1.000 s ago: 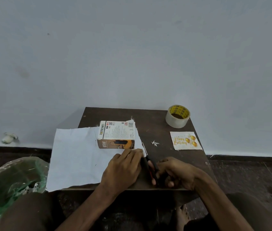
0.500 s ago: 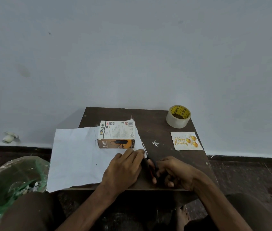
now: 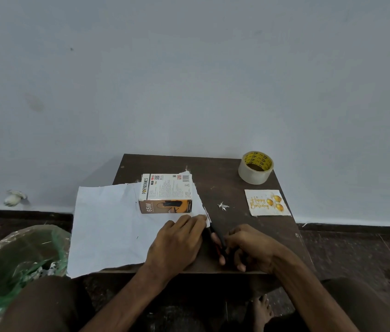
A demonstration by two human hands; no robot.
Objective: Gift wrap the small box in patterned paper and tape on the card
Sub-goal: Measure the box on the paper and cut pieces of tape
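Nothing moved: left hand [image 3: 177,243] still flat on white matte paper sheet [image 3: 110,226], right hand [image 3: 251,248] gripping dark scissors [image 3: 216,238]. Rectangular cardboard box [image 3: 166,192], "PORTRONICS 65W", on the sheet at 12 o'clock; square "Happy Birthday" card [image 3: 267,202] at 2 o'clock.

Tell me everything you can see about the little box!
The small box is cardboard, lying flat, not yet wrapped. Its white top has tiny print, a barcode, a QR code and PORTRONICS along the left edge. The front is orange-brown, with 65W and a dark gadget pictured. It sits on the paper's white side near its right edge, on the dark table. The left hand presses the paper just in front, not touching the box.
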